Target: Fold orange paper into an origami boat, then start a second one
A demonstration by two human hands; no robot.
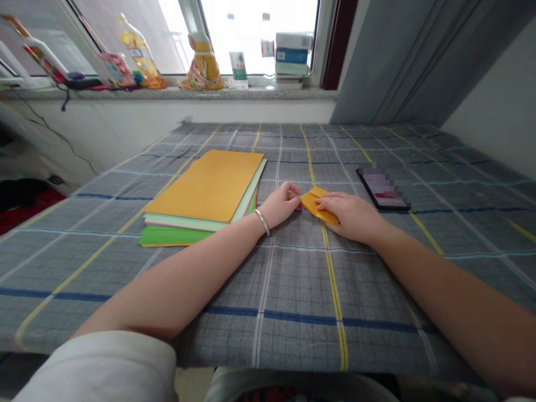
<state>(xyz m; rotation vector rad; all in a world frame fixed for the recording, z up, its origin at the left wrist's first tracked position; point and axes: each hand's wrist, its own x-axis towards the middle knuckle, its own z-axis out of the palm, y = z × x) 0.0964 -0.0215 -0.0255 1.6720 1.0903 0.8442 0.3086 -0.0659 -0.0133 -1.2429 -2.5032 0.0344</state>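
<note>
A small piece of folded orange paper lies on the checked tablecloth, with several layers and creases showing. My right hand covers its right part, thumb and fingers closed on it. At the paper's left corner, my left hand has its fingertips bent together in a pinch; a silver bangle is on that wrist. Fingers hide part of this corner. Left of my hands is a stack of coloured paper sheets, orange on top, with pale green, pink and bright green edges beneath.
A phone lies to the right, its screen lit and partly blurred. Along the windowsill at the back stand a drink bottle, a yellow container, a white-and-green packet and stacked boxes. A grey curtain hangs at right.
</note>
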